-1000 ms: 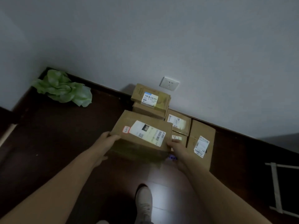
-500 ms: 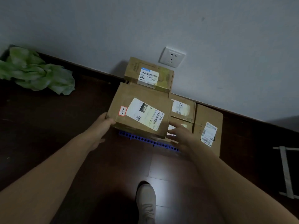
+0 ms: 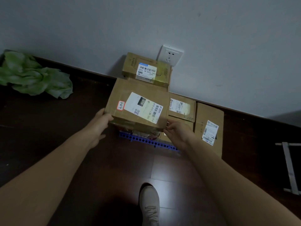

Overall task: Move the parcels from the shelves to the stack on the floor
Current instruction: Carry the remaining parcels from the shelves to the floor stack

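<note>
In the head view, the parcel (image 3: 138, 108) is a stiff, taped cardboard box, probably light. It is low over the stack (image 3: 182, 108) on the floor (image 3: 65, 136) by the wall, and I cannot tell whether it rests there yet. The left hand (image 3: 101, 121) grips its near-left edge and the right hand (image 3: 177, 132) pinches its near-right corner, which are sound holds. Its label faces up, and its long axis runs left to right, roughly along the wall.

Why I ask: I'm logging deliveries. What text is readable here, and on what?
"3-2-4": handwritten on the red-edged sticker, front parcel.
"010": white label, same parcel.
"010-010 130 55...": same label; last digit unclear.
Too blurred to read: other labels.
</note>
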